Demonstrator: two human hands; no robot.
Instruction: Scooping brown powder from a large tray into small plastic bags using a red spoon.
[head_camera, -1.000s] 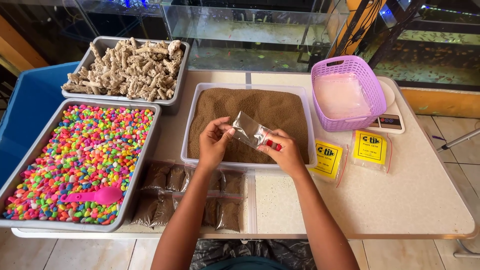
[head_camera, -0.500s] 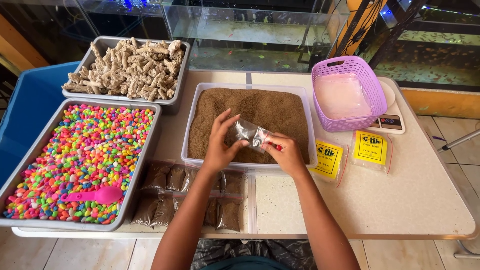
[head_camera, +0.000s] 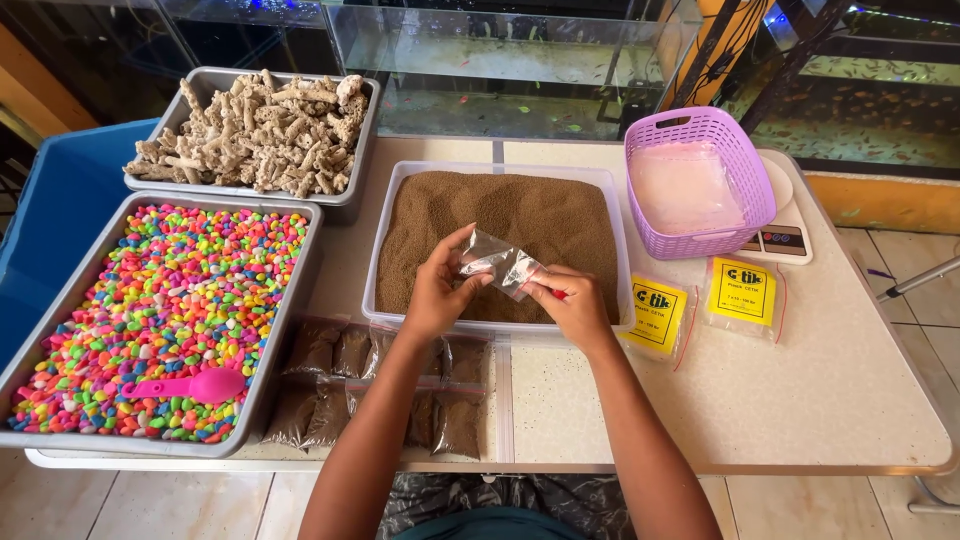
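Both hands pinch one small clear plastic bag (head_camera: 503, 264): left hand (head_camera: 440, 290) closed on its left edge, right hand (head_camera: 572, 305) closed on its right edge. Bag is crumpled and shiny, held just above the near rim of the clear tray of brown granules (head_camera: 500, 235) at the table's (head_camera: 800, 400) centre. Filled brown bags (head_camera: 380, 390) lie at the near edge. Tray of coloured pebbles (head_camera: 170, 300) sits at the left edge, purple basket (head_camera: 700, 185) at the far right. Fish tanks behind, tiled floor.
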